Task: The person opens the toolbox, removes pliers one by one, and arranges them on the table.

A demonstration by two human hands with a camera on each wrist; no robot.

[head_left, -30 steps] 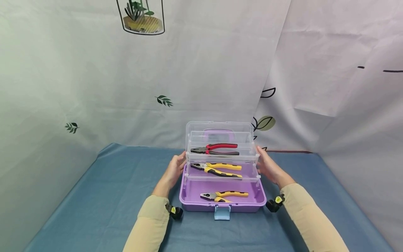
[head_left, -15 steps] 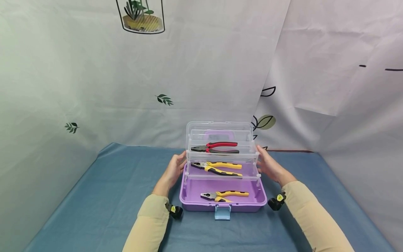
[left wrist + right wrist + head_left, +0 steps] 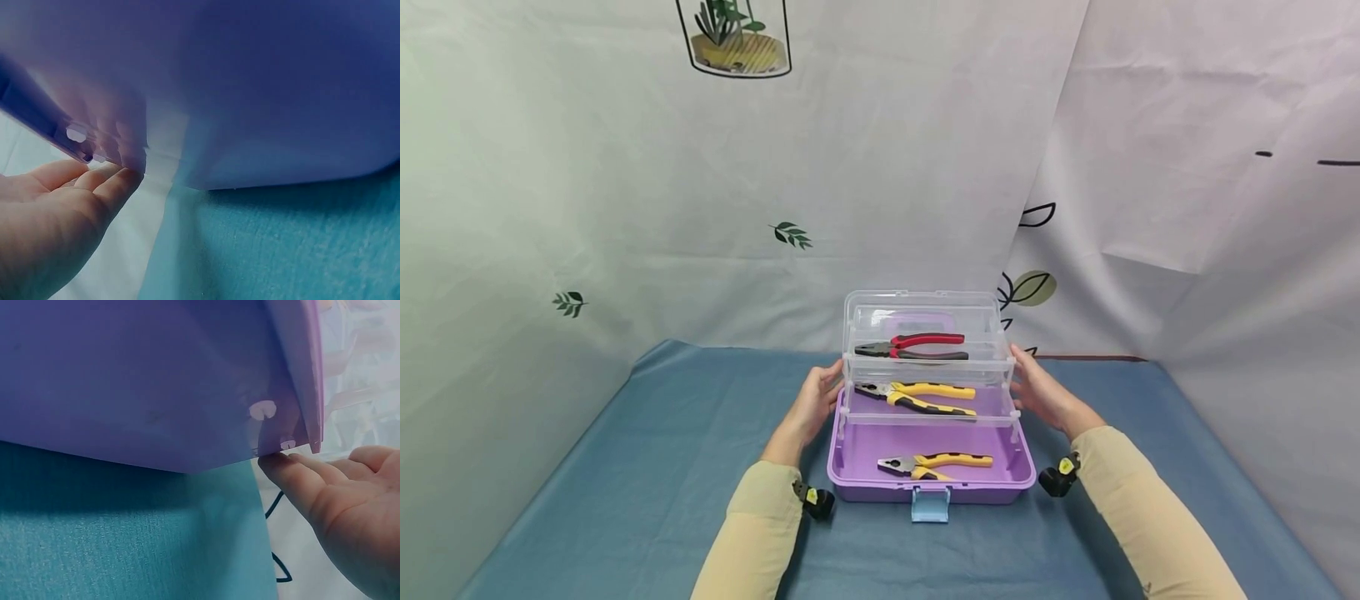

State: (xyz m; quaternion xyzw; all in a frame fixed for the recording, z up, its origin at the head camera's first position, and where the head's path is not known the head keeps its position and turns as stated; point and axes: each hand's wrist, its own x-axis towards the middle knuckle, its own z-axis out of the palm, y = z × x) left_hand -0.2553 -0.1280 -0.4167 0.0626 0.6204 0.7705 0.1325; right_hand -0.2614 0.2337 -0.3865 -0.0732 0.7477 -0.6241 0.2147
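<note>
A purple toolbox [image 3: 865, 493] stands unfolded, its clear lid [image 3: 925, 298] raised at the back. Red-and-black pliers [image 3: 928, 340] lie in the upper clear tray [image 3: 940, 367]. Below them, larger yellow-and-black pliers [image 3: 932, 390] rest in the lower clear tray [image 3: 940, 422]. A third pair, yellow-handled pliers [image 3: 955, 459], lies on the purple floor. My left hand [image 3: 811, 404] is at the box's left rear side, fingers extended along the wall, as the left wrist view shows. On the opposite side my right hand [image 3: 1045, 396] mirrors it, fingertips at the rear corner.
A light blue latch [image 3: 930, 505] hangs down at the toolbox's front. Blue cloth [image 3: 700, 467] covers the table. A pale curtain [image 3: 910, 167] with printed leaves stands close behind the box.
The upper tray with the red-and-black pliers has shifted slightly back, and the lid leans back a little more. The lower tray's pliers edge back slightly. Both hands stay almost in place.
</note>
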